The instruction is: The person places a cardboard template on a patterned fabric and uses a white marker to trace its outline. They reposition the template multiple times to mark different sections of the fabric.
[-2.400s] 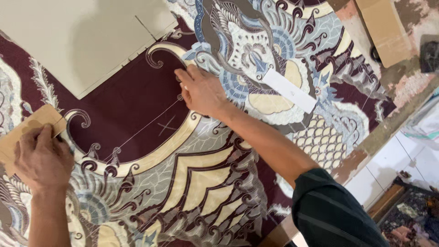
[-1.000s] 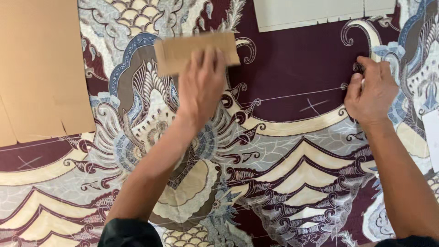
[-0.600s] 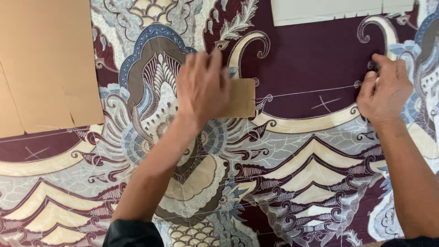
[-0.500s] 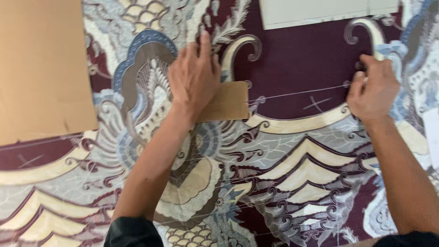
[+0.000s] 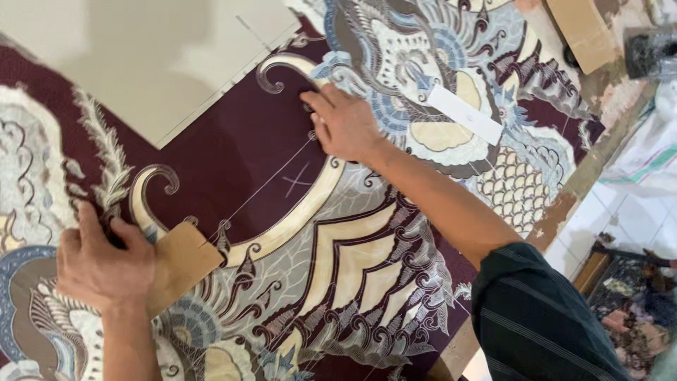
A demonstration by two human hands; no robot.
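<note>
A maroon patterned cloth (image 5: 233,162) with cream, blue and grey ornaments covers the table. My left hand (image 5: 106,262) at the lower left presses a flat brown cardboard piece (image 5: 185,262) onto the cloth. My right hand (image 5: 345,127) rests with curled fingers on the cloth near a cream scroll. Whether it pinches anything is hidden. A thin pale line (image 5: 261,187) runs from my right hand to the cardboard's corner. A chalk cross (image 5: 296,182) lies just beside that line.
A large white paper sheet (image 5: 141,56) lies on the cloth at the upper left. A white strip (image 5: 465,113) lies beyond my right hand. A brown board (image 5: 582,32) and a dark object (image 5: 652,53) sit at the top right. The table edge (image 5: 564,204) runs along the right above a tiled floor.
The view has swung round. My left hand has slid the cardboard piece along the cloth, away from my right hand, to the far end of the pale line. My right hand stays put.
</note>
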